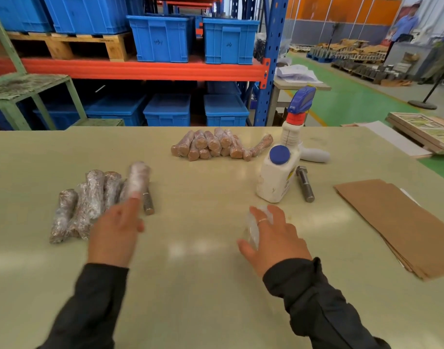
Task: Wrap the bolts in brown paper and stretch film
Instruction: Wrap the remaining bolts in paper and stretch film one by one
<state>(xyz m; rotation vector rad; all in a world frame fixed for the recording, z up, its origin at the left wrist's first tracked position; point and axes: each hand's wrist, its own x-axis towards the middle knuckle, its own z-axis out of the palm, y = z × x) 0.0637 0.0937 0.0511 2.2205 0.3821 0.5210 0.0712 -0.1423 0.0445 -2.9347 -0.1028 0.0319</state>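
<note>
Several film-wrapped bolts (87,202) lie in a pile at the table's left. My left hand (115,233) reaches toward them with straight fingers, its fingertips at a blurred film-wrapped bolt (139,177) on the pile's right side. A bare bolt (148,203) lies just right of that one. My right hand (273,238) holds a clear roll of stretch film (251,229) against the table, thumb and fingers round it. A heap of brown-paper-wrapped bolts (215,146) sits at the far middle. Another bare bolt (305,183) lies further right. Brown paper sheets (397,222) are stacked at the right.
A white bottle with a blue cap (276,175) and a spray bottle (297,122) stand right of centre on the table (203,273). Blue crates (163,39) fill a rack behind the table. Flat boards (422,132) lie at the far right edge.
</note>
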